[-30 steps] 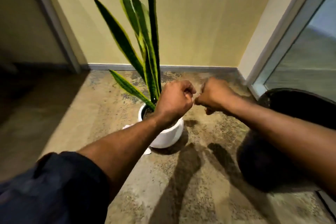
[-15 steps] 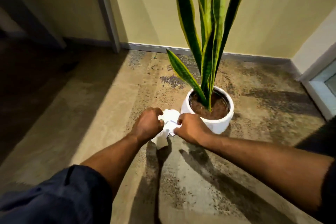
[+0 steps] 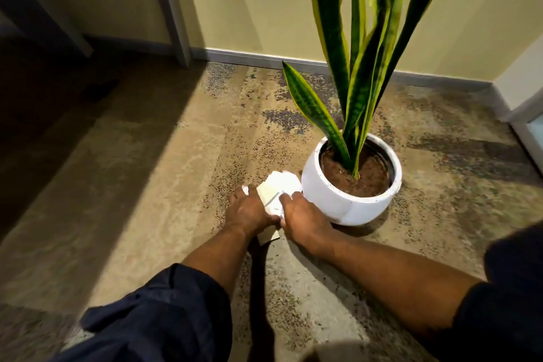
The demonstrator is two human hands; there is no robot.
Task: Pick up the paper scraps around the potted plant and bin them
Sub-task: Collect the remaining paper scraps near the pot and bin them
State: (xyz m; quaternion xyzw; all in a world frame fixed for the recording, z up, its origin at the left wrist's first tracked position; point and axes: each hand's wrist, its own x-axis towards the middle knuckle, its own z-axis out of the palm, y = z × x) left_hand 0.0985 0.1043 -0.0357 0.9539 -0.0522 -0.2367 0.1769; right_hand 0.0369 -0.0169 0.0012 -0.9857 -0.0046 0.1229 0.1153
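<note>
Left hand (image 3: 249,210) and right hand (image 3: 304,216) flank the paper scraps (image 3: 280,185) beside the pot (image 3: 349,206), our fingers curled onto them: bunching, we judge, for 1 lift.

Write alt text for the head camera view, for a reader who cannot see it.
A left hand and right hand grip white paper scraps on a mottled carpet, beside a white pot holding a tall green plant.

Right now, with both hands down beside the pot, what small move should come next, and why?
Probably close both hands round the paper scraps and lift them. The left hand and right hand rest on the pile, which lies on the floor beside the white pot; no bin shows here.
</note>
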